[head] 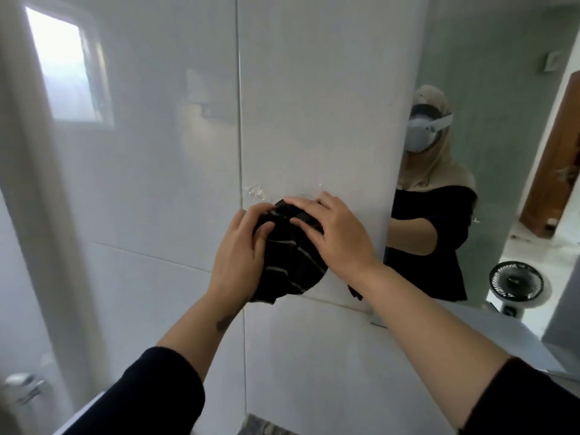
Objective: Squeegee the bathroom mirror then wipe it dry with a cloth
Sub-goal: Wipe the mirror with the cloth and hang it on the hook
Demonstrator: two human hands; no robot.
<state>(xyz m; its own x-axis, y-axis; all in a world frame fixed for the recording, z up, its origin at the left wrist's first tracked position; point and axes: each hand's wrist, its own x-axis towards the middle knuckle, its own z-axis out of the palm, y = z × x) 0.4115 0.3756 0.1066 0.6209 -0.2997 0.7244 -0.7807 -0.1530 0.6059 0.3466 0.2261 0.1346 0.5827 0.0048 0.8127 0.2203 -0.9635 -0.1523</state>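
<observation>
Here both hands, left hand and right hand, clamp the bunched black striped cloth at frame centre; best flatten it before wiping the wall mirror at 3 o'clock.

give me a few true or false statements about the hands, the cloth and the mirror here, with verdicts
1. Both hands are on the dark striped cloth. True: the left hand and the right hand each have a grip on it.
2. The cloth is plain white. False: it is dark with pale stripes.
3. The mirror lies to the right of the hands. True.
4. A squeegee is in the right hand. False: no squeegee is in view; that hand is on the cloth.
5. A small fan shows in the mirror's lower right. True.
6. The cloth is pressed flat on the mirror glass. False: it is bunched up in front of the white tiled wall.
</observation>
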